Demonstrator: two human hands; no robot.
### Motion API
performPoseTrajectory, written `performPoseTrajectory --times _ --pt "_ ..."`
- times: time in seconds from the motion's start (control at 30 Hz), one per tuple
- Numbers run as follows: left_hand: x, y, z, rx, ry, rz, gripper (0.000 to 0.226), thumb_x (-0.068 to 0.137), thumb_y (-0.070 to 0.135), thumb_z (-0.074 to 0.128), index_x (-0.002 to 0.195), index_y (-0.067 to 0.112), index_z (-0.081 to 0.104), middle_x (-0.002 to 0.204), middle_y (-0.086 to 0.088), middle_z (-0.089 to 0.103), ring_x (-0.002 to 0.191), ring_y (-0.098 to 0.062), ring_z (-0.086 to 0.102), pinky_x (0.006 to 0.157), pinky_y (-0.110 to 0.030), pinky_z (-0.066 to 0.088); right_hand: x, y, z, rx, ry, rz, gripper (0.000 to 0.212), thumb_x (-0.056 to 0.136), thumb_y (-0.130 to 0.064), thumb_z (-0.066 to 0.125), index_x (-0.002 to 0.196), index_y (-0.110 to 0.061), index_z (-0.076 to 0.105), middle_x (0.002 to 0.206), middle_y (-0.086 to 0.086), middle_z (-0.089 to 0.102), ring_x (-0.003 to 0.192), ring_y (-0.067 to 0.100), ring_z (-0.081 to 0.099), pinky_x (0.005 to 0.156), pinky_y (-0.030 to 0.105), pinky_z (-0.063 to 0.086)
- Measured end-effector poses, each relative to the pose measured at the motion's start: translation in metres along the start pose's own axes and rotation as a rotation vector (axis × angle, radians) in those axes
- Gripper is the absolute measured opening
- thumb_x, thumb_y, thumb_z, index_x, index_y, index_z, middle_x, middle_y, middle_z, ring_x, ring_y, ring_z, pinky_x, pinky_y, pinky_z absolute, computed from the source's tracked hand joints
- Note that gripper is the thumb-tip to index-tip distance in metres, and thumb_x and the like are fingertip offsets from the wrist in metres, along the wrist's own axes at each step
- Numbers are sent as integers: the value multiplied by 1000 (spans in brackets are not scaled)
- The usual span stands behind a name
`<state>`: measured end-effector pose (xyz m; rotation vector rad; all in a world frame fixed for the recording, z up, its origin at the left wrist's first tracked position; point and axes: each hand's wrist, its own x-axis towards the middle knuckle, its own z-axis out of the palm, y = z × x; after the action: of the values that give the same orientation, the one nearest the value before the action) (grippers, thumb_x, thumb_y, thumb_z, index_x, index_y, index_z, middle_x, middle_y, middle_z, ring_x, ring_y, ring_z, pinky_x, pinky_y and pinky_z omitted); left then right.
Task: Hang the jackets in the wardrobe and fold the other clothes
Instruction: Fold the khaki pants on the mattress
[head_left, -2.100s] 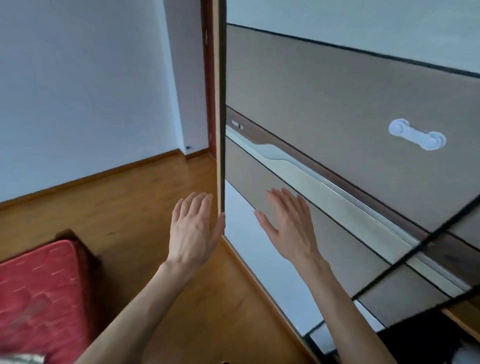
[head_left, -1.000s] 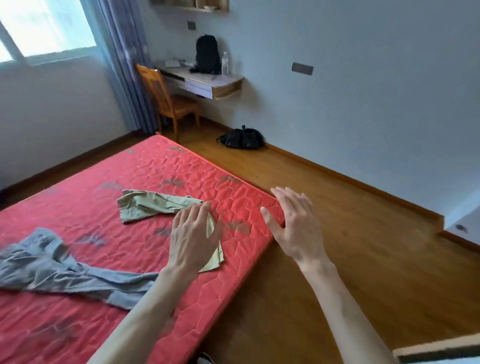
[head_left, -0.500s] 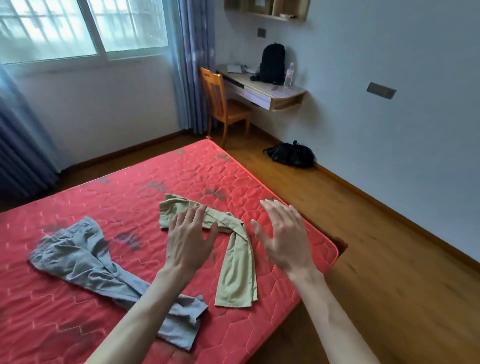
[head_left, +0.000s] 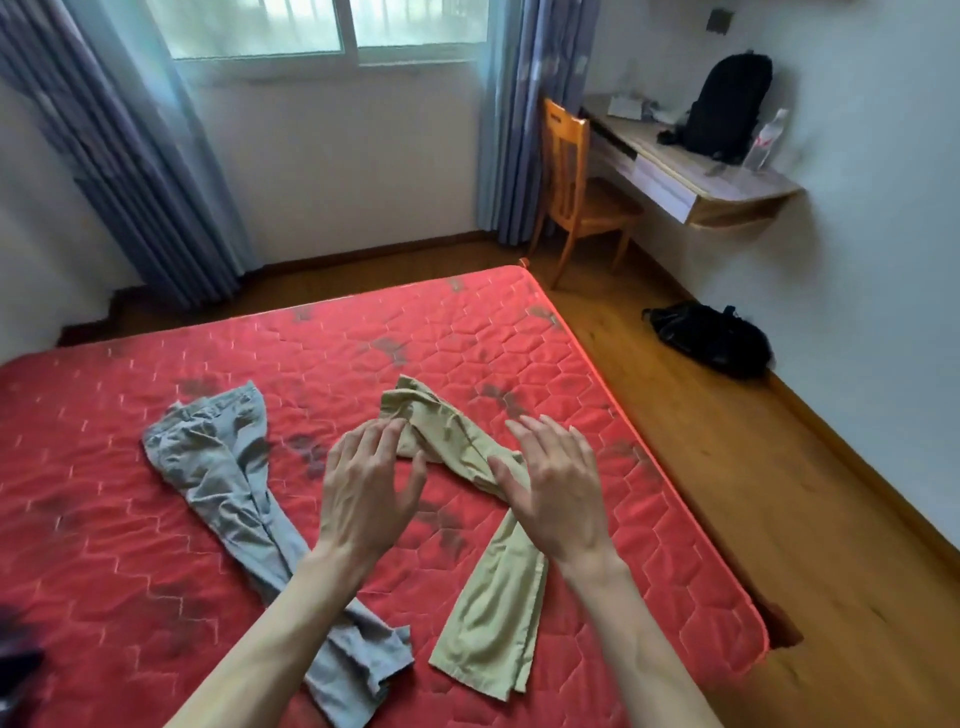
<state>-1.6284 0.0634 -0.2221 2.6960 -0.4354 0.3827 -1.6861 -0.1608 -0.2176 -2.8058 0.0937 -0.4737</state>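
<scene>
Two bare hands, left (head_left: 363, 499) and right (head_left: 558, 499), hovering with fingers spread, holding nothing, over khaki trousers (head_left: 488, 561) beside grey trousers (head_left: 228, 483) on red mattress (head_left: 519, 332).

A home bedroom: red quilted mattress (head_left: 208, 545), curtained window (head_left: 332, 26), wall-mounted tabletop (head_left: 727, 192) with wooden chair (head_left: 569, 171), wood floor (head_left: 779, 493).

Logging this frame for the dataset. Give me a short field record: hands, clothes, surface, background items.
left hand: open, fingers spread, above the khaki trousers
right hand: open, above the same trousers, holding nothing
grey trousers: unfolded, crumpled, left of the khaki pair
surface: red mattress, both garments lie on it
background: wooden chair, wall desk with black backpack, black bag on the floor
</scene>
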Motion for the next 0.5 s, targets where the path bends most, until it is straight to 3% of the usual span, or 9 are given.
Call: performPoseTrajectory --times 0.2,0.5 --pt "41 9 35 25 17 -121 51 99 44 50 135 10 61 131 -9 67 125 -27 60 108 -46 45 63 45 38 43 -57 -94 53 102 -57 48 141 -23 60 140 -3 64 137 19 53 118 45 35" --pt "83 -34 77 44 26 -243 49 98 43 53 133 10 62 133 -9 66 127 -26 58 109 -47 46 132 47 118 27 -183 -176 54 100 -55 49 139 -20 61 135 -1 67 134 21 56 117 46 38"
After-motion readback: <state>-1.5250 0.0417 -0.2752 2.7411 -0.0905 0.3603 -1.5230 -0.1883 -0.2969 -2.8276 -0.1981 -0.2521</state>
